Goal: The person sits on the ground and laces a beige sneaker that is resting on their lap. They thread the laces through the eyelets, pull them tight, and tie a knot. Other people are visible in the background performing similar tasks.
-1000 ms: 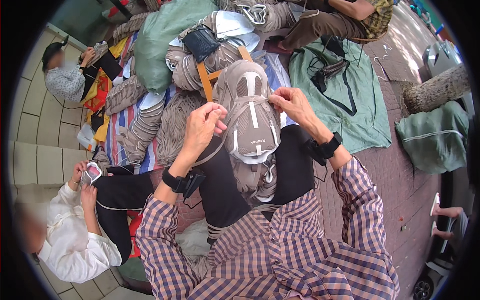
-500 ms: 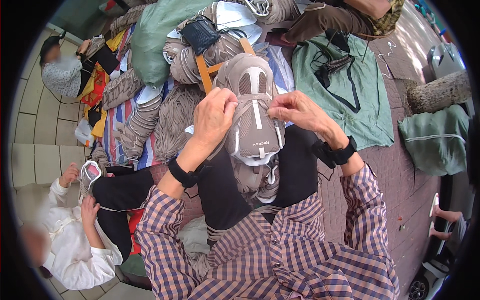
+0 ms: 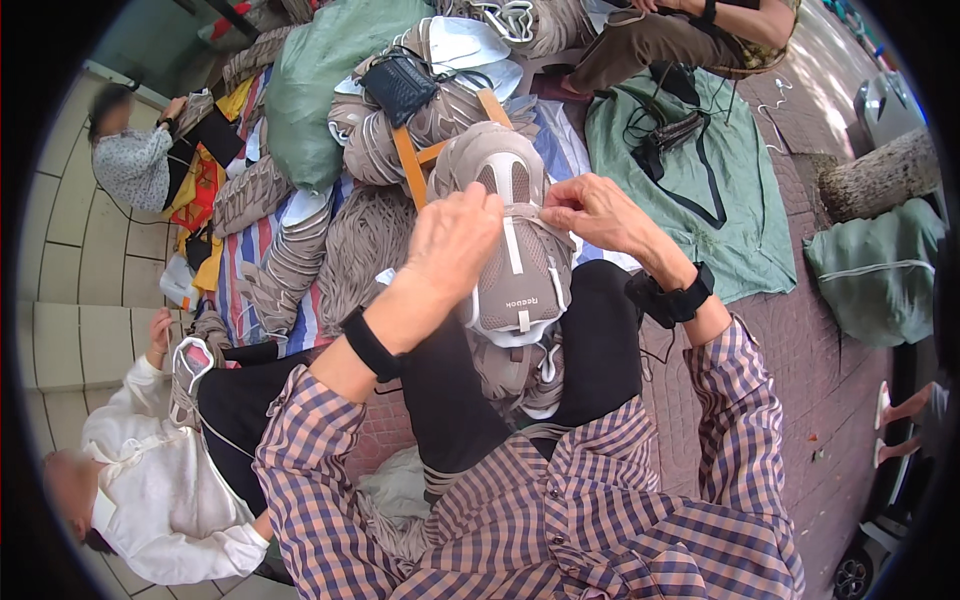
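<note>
A stack of taupe shoe uppers (image 3: 516,262) stands upright between my knees, its top one showing mesh panels and a white centre stripe. A thin taupe lace (image 3: 522,211) crosses the top upper. My right hand (image 3: 607,215) pinches this lace with thumb and forefinger at the upper's right edge. Over the upper's left side is my left hand (image 3: 458,238), its fingers pinched together; what they hold is hidden from view. Behind the stack rises an orange wooden frame (image 3: 410,165).
Bundled uppers (image 3: 285,265) and a heap of taupe laces (image 3: 365,245) lie on a striped sheet at left. Green sacks (image 3: 305,95) stand beyond. A co-worker in white (image 3: 165,490) sits at left, handling an upper. A green cloth (image 3: 735,235) covers paving at right.
My left hand has moved right, over the top upper. My right hand stays near its right edge. The co-worker in white has raised one hand and shifted the other.
</note>
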Demonstrator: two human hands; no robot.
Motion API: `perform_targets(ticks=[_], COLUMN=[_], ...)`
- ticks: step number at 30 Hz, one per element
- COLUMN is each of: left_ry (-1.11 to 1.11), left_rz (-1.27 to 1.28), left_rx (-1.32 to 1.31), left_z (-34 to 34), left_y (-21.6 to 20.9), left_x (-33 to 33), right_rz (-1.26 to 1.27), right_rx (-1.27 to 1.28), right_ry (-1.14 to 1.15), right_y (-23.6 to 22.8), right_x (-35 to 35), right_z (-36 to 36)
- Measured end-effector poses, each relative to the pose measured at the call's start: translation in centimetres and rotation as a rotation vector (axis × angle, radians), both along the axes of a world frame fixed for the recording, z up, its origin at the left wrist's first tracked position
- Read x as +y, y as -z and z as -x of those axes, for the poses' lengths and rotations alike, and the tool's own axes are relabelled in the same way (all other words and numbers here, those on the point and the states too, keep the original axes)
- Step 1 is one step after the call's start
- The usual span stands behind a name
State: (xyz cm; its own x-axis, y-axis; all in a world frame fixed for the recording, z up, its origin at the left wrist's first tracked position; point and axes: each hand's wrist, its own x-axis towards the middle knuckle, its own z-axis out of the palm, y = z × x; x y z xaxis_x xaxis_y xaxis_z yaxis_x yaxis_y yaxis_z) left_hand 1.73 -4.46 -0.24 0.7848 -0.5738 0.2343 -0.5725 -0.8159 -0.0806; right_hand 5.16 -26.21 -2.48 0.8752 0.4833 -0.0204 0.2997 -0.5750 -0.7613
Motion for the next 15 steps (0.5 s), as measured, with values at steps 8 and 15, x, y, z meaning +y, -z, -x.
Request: perform_targets(ticks=[8, 15], left_ry=[-0.032, -0.102], left_rz=[0.349, 0.528], left_rx=[0.197, 0.214], left_z=[-1.6, -0.4], left_y=[0.9, 1.3], left_x=[2.5, 2.5], right_rz=[0.170, 0.057], right_rx=[-0.424, -0.518], right_ry=[0.068, 0.153], right_y=[0.9, 1.8], right_x=[2.2, 2.2], right_z=[-0.2, 1.9])
